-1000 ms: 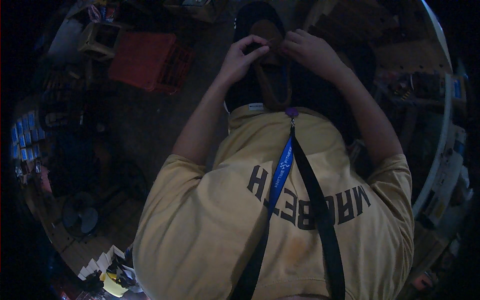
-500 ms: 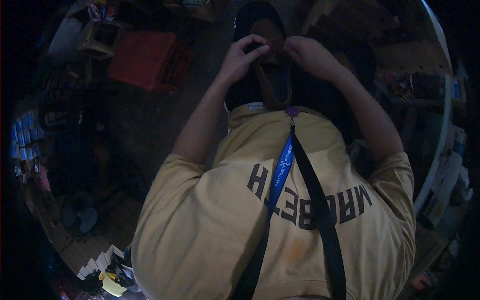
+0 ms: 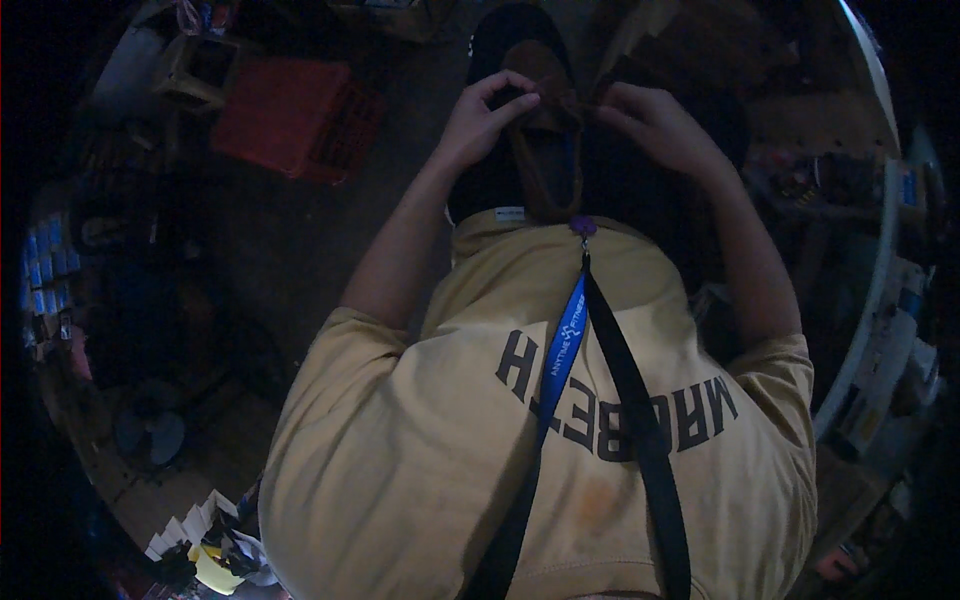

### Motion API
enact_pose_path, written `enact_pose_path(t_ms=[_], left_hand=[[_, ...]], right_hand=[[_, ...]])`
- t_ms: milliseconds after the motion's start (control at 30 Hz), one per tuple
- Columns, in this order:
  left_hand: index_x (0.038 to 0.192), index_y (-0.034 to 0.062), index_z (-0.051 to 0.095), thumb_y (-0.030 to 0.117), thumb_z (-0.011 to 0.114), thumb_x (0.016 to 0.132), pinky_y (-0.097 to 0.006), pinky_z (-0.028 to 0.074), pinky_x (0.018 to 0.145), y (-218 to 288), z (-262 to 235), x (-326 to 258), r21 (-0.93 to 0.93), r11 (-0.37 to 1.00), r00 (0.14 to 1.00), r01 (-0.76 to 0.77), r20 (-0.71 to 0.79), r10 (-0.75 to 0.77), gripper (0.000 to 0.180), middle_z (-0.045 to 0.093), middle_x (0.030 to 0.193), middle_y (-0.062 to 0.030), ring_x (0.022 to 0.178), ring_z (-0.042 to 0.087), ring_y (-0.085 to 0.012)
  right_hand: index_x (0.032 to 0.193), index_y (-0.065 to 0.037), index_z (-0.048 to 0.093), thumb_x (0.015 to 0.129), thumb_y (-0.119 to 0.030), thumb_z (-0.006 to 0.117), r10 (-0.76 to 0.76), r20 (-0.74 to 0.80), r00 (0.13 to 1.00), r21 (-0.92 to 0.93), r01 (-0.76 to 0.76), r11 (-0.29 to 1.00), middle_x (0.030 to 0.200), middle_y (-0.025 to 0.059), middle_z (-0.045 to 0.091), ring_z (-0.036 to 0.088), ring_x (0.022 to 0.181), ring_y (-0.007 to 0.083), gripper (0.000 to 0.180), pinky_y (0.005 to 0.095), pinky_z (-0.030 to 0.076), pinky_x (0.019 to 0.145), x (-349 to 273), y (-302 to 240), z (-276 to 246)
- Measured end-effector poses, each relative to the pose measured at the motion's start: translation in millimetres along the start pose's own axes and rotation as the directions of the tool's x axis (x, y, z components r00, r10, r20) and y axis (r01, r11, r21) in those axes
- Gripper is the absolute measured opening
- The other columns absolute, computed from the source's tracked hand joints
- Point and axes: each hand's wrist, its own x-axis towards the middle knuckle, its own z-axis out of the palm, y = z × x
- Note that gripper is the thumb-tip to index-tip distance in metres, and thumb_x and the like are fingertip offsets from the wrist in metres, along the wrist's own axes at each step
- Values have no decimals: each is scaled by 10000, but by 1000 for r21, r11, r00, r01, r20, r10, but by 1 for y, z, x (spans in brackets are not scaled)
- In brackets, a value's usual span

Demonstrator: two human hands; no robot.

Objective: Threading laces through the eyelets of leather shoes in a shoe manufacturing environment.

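A brown moccasin-style shoe [image 3: 548, 180] lies on my lap, its opening toward my belly and its toe away from me. My left hand [image 3: 485, 118] is at the left of its front, thumb and forefinger pinched together at what looks like a lace. To the right, my right hand [image 3: 662, 128] is also closed in a pinch, a short way off the shoe. A thin strand, probably the shoe's lace [image 3: 585, 106], seems to run from the shoe front to those fingers. Dim light hides the fine detail.
A red plastic crate [image 3: 285, 115] stands on the floor at the far left, beside a pale stool-like box [image 3: 197, 72]. A fan [image 3: 150, 430] is at the lower left. Cluttered shelving [image 3: 880, 330] lines the right. A lanyard [image 3: 565, 340] hangs down my shirt.
My right hand has moved right, away from the shoe, with the thin strand seemingly drawn out. My left hand stays at the shoe front in the same pinch.
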Motion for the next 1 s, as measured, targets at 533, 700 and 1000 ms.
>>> enact_pose_path(t_ms=[533, 700, 1000], left_hand=[[1149, 15, 714, 182, 775, 933, -322, 493, 1008, 7, 5, -3, 64, 984, 985, 168, -47, -165, 280, 724, 1153, -60, 1137, 644, -156], [1145, 13, 709, 177, 780, 933, -316, 500, 987, 13, 6, -18, 29, 986, 976, 163, -149, -157, 278, 718, 1163, -51, 1096, 650, -148], [1098, 77, 718, 167, 761, 957, -290, 496, 981, 18, 0, -17, 35, 996, 995, 86, -60, -84, 172, 697, 1116, 2, 1076, 627, -108]], right_hand=[[998, -21, 715, 973, -517, 663, -407, 201, 891, -244, 448, 860, 900, 129, 736, 697, 840, 317, 499, 442, 542, 769, 119, -162, 2], [1090, -18, 727, 953, -603, 633, -485, 350, 802, 28, 508, 861, 1024, 183, 753, 708, 965, 348, 609, 446, 546, 848, 124, -181, 20], [1172, -15, 732, 1023, -297, 652, -184, -211, 960, 182, 224, 957, 1111, 98, 753, 694, 1054, 179, 329, 326, 536, 950, 37, -20, -29]])
